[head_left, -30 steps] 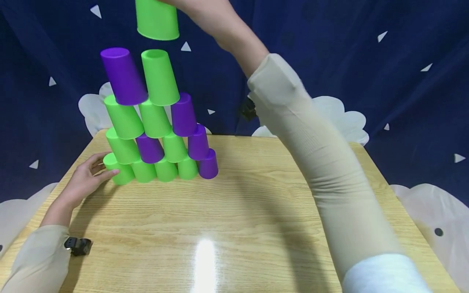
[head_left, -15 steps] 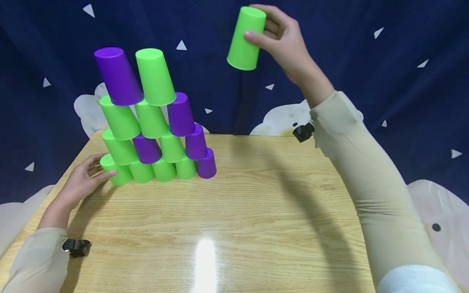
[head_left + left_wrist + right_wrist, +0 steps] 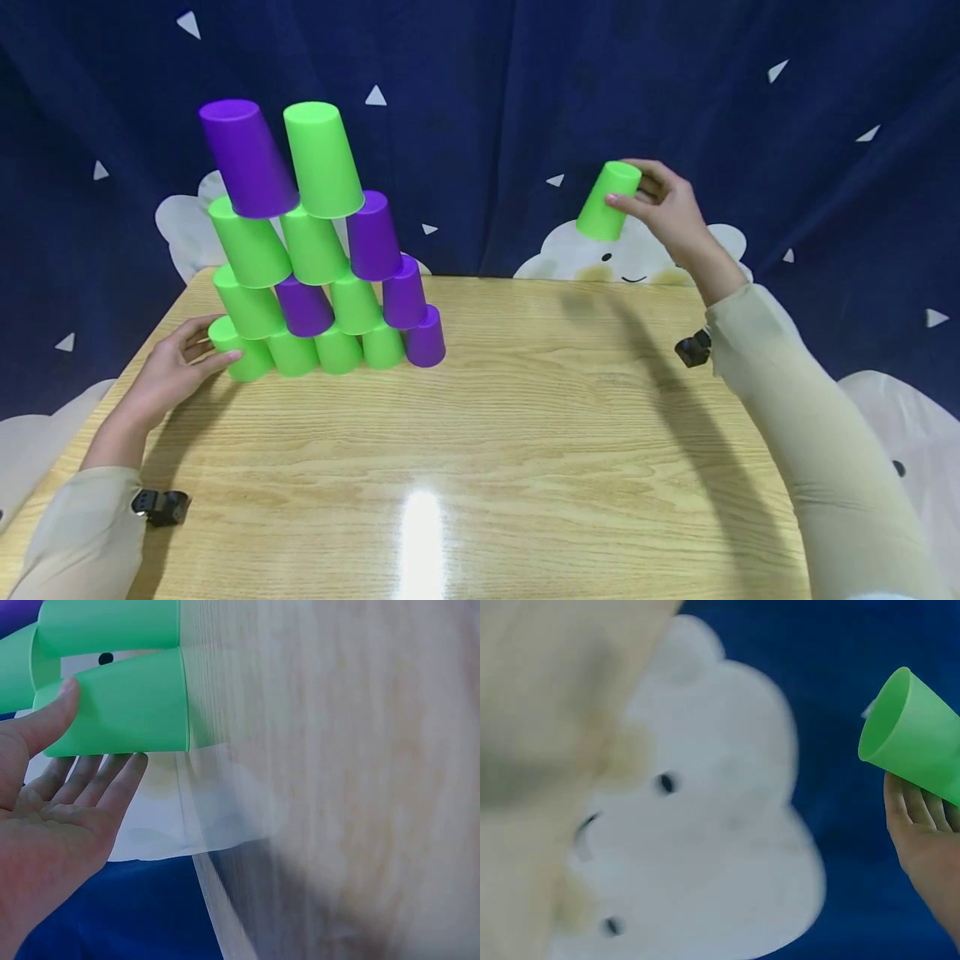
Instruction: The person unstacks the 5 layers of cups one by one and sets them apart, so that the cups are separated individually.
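Upside-down green and purple plastic cups form a stepped stack at the left of the table in the head view. A purple cup (image 3: 247, 158) and a green cup (image 3: 324, 160) stand side by side on its top row. My left hand (image 3: 167, 375) holds the bottom-left green cup (image 3: 247, 354), thumb in front and fingers on its outer side; the left wrist view shows this green cup (image 3: 127, 709) between them. Out to the right, my right hand (image 3: 671, 208) grips another green cup (image 3: 609, 204) in the air, tilted. In the right wrist view, that green cup's (image 3: 922, 735) open rim shows.
The wooden table (image 3: 525, 442) reaches back to a dark blue curtain (image 3: 465, 100) with white clouds and triangles. A purple cup (image 3: 426, 337) ends the bottom row on the right. Black wrist cameras (image 3: 161, 507) sit on both sleeves.
My right hand has carried the green cup from above the stack's top, first right, then lower and farther right. My left hand stays at the bottom-left cup. The stack looks unchanged.
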`<state>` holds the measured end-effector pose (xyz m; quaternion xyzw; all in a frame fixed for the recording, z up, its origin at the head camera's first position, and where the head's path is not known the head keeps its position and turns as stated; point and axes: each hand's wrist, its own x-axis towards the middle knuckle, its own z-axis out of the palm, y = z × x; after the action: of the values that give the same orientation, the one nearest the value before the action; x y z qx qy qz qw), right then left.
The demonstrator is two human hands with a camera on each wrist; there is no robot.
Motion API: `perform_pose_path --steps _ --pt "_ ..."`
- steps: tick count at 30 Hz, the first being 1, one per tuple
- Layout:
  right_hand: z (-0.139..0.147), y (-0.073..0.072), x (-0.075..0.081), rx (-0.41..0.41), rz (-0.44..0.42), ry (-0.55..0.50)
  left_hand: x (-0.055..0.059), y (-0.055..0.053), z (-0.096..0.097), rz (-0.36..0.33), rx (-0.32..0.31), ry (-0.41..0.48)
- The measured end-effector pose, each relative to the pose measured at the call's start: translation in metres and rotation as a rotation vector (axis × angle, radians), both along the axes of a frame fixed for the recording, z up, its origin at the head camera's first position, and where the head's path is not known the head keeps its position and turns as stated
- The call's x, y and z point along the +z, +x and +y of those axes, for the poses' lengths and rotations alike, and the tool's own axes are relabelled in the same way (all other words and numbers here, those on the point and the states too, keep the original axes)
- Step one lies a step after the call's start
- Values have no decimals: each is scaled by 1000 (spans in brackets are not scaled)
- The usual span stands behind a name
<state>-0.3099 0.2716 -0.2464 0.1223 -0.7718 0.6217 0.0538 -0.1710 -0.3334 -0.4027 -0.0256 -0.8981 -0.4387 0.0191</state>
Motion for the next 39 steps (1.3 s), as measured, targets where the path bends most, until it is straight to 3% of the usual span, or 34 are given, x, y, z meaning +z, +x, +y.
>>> perform_pose_path --steps 9,13,21,24,27,32,39 --pt "66 10 -63 -111 -42 89 1 1 1 -7 4 5" --pt "92 17 -88 -166 -92 184 1 1 1 -13 1 6" --pt "125 33 -128 -194 -201 338 1 0 0 -8 3 7" --pt "133 39 -139 -190 -192 336 1 1 0 -14 1 11" --pt "139 43 -145 -165 -170 262 2 1 1 -23 1 10" --pt "142 46 -149 -116 -137 136 2 2 1 -22 7 6" --pt "146 46 -153 -111 -136 85 0 1 0 -4 8 6"
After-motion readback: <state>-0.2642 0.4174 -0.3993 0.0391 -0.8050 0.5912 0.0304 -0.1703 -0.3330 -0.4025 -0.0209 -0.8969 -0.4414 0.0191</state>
